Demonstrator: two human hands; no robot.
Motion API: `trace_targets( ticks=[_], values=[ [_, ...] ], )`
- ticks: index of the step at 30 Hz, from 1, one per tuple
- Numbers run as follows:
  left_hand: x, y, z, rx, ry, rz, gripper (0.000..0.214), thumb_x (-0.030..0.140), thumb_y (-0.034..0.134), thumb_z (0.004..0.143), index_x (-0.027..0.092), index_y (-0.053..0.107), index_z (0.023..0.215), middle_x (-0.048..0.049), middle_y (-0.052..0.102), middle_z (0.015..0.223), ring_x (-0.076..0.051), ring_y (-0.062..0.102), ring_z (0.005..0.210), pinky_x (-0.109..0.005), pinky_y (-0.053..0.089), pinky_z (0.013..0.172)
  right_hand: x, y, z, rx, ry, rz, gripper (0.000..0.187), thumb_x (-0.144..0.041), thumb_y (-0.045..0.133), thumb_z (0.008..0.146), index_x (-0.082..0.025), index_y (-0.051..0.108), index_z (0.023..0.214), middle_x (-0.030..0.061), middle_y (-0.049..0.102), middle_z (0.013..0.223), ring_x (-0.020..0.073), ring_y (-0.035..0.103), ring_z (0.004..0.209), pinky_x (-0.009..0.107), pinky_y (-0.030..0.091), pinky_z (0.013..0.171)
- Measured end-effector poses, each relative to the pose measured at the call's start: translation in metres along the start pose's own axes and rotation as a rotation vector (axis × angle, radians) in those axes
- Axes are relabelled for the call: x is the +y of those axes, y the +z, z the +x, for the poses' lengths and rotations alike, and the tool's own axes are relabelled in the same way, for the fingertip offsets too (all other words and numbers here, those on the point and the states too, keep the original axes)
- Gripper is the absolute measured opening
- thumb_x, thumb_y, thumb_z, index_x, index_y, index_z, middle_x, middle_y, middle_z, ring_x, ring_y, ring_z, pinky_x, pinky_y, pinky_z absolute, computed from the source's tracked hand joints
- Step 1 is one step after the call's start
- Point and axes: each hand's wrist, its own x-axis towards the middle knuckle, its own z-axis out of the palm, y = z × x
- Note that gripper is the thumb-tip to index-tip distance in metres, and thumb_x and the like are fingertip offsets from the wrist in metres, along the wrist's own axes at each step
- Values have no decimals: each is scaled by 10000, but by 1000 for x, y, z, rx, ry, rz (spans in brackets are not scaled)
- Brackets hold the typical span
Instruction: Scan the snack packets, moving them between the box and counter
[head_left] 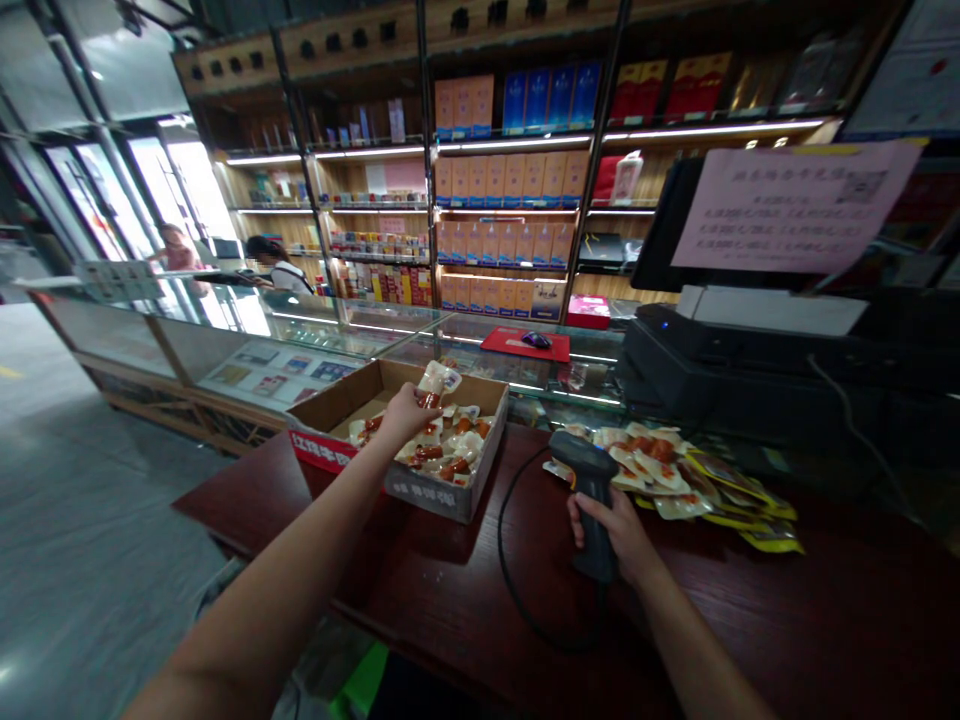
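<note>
Bare forearms (285,560) reach up from the bottom of the view over a dark red wooden counter (795,620). At about 12 o'clock, the left hand (405,415) pinches a clear sachet of red-orange snack (439,380) just above an open cardboard box (450,498), which is filled with more sachets (442,450). Slightly right of it, the right hand (611,535) is wrapped around the grip of a black handheld barcode scanner (589,500), its coiled cable (501,530) looping across the counter. Just beyond the scanner, around 1 o'clock, lies a loose heap of sachets (645,460) beside yellow-edged packets (742,495). Farther off at 12 o'clock, a glass display case (277,345) carries a red mat (525,343) and a computer mouse (535,340). A checkout terminal (675,350) sits at 2 o'clock beneath a pink notice (795,205). Around 11 o'clock, one person (176,250) and another person (277,265) stand past the case, near lit shelves of boxed goods (510,180).
</note>
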Motion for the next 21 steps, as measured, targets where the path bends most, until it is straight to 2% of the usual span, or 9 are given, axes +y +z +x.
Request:
trace_targets(
  ticks=[2, 3, 6, 8, 10, 12, 14, 18, 21],
  values=[
    [17, 10, -16, 9, 21, -289, 404, 326, 709, 594, 159, 510, 904, -42, 649, 805, -174, 615, 733, -263, 463, 654, 0, 0, -1, -13, -13, 3, 267, -371, 712, 649, -174, 564, 750, -37, 569, 554, 104, 496, 388, 233, 431, 368],
    [27, 18, -26, -27, 32, -449, 379, 316, 692, 617, 162, 501, 906, -32, 647, 791, -167, 617, 717, -270, 470, 656, 0, 0, -1, -16, -19, 5, 266, -370, 711, 651, -173, 565, 753, -35, 570, 554, 103, 496, 387, 232, 430, 367],
    [57, 50, -57, -222, 56, -820, 280, 276, 621, 682, 169, 487, 904, -28, 650, 786, -170, 626, 707, -301, 488, 671, 0, -1, -1, -7, -32, 24, 255, -365, 708, 657, -167, 566, 734, -31, 572, 556, 100, 500, 387, 228, 431, 371],
    [72, 72, -76, -277, 98, -899, 269, 232, 604, 693, 183, 479, 925, -27, 655, 812, -175, 632, 746, -318, 490, 720, -1, -3, -1, 15, -39, 32, 254, -367, 707, 657, -164, 565, 711, -27, 576, 554, 98, 502, 389, 225, 432, 372],
    [81, 91, -93, -221, 174, -897, 255, 196, 578, 714, 194, 475, 947, -43, 655, 900, -180, 624, 855, -325, 470, 808, -1, -3, -1, 34, -47, 30, 263, -372, 711, 649, -160, 562, 689, -22, 581, 550, 99, 504, 390, 223, 433, 370],
    [82, 109, -105, -159, 231, -904, 246, 178, 554, 734, 196, 472, 965, -62, 641, 984, -180, 601, 944, -324, 439, 876, -2, -3, -1, 44, -53, 30, 269, -376, 715, 641, -162, 558, 686, -23, 582, 549, 99, 504, 389, 222, 432, 368],
    [76, 127, -112, -151, 220, -961, 259, 184, 554, 737, 191, 468, 980, -75, 633, 1018, -184, 589, 973, -336, 424, 903, -4, -3, -2, 49, -64, 26, 266, -376, 713, 641, -167, 557, 697, -27, 580, 552, 101, 504, 392, 225, 434, 370],
    [53, 161, -111, -191, 1, -1113, 283, 264, 610, 698, 178, 482, 935, -75, 645, 938, -210, 608, 915, -396, 449, 861, -7, -3, -2, 63, -91, -23, 257, -376, 699, 650, -167, 550, 662, -26, 566, 532, 101, 501, 388, 227, 438, 370],
    [40, 173, -105, -211, -103, -1188, 323, 318, 652, 658, 175, 497, 903, -60, 645, 885, -209, 620, 851, -404, 479, 799, -6, -3, 0, 49, -79, -53, 265, -382, 697, 649, -169, 540, 639, -31, 557, 516, 99, 498, 377, 224, 434, 360]
  ],
)
